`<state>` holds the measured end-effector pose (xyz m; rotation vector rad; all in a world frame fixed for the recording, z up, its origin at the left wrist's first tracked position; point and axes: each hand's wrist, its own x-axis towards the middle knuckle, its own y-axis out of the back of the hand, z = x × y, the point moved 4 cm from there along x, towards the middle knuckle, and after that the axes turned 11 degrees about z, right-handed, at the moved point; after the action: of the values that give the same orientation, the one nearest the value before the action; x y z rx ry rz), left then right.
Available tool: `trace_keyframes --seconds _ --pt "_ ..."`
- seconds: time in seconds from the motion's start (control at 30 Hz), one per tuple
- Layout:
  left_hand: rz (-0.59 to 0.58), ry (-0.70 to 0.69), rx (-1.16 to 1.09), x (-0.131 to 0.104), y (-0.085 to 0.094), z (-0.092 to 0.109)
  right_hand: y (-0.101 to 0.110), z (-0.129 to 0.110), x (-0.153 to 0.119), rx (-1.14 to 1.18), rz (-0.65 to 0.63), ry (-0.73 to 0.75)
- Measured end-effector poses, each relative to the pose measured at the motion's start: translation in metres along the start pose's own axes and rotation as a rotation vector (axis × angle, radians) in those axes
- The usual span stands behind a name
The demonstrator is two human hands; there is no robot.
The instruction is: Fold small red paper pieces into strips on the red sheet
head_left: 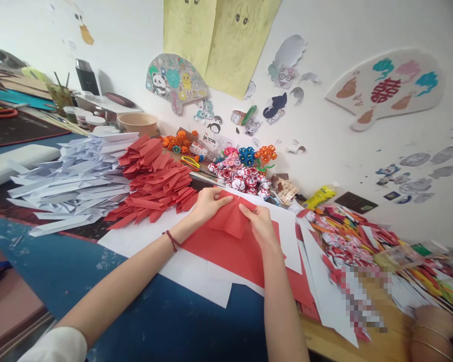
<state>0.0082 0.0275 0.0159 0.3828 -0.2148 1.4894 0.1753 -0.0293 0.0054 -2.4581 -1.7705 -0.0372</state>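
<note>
Between my two hands a piece of red paper point(230, 218) is held up by its far edge, its near part bent and hanging toward me. My left hand point(210, 205) pinches it at the left, thumb on top. On the other side my right hand point(259, 221) grips it between thumb and fingers. Below lies a larger red sheet point(226, 256), partly over white sheets point(196, 286). Folded red paper strips point(154, 181) are piled just left of my left hand, beside a heap of folded white strips point(79, 176).
Red-and-white paper balls point(245, 178) and small colourful flowers point(247, 155) stand along the wall. A yellow bottle point(320, 195) lies behind on the right, near a cluttered heap of coloured pieces point(347, 236). Another person's arm point(436, 332) reaches in at the lower right. A bowl point(138, 123) stands back left.
</note>
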Motion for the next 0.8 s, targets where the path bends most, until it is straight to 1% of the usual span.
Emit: trace_keyframes --seconds 0.2,0.33,0.4,0.5,0.57,0.63,0.7,0.8 --pt "-0.037 0.085 -0.123 -0.0024 -0.0012 0.0033 0.0019 -0.0014 0.0005 -0.015 0.034 0.04" --pt "-0.113 0.116 -0.166 -0.0041 -0.0039 0.004 0.0045 -0.0022 0.0002 -0.133 0.085 0.089" --pt "-0.098 0.103 -0.122 -0.0032 -0.0028 0.003 0.004 -0.0024 -0.0004 -0.162 0.08 0.097" --pt "-0.013 0.047 -0.048 -0.0002 0.0014 0.0021 0.002 -0.0019 -0.0013 -0.155 0.043 0.097" --pt "0.005 0.014 -0.01 0.001 0.0026 0.002 0.0023 -0.0009 -0.0011 -0.163 0.044 0.099" --pt "-0.003 -0.016 0.063 0.0013 0.0025 0.002 0.0042 0.0002 -0.0003 -0.173 0.074 0.096" --pt "-0.036 -0.037 0.123 0.0008 0.0009 0.0015 0.0065 0.0012 0.0007 -0.16 0.108 0.081" --pt "-0.082 -0.042 0.113 0.0 -0.0021 -0.0002 0.0072 0.0011 0.0017 -0.081 0.106 0.058"
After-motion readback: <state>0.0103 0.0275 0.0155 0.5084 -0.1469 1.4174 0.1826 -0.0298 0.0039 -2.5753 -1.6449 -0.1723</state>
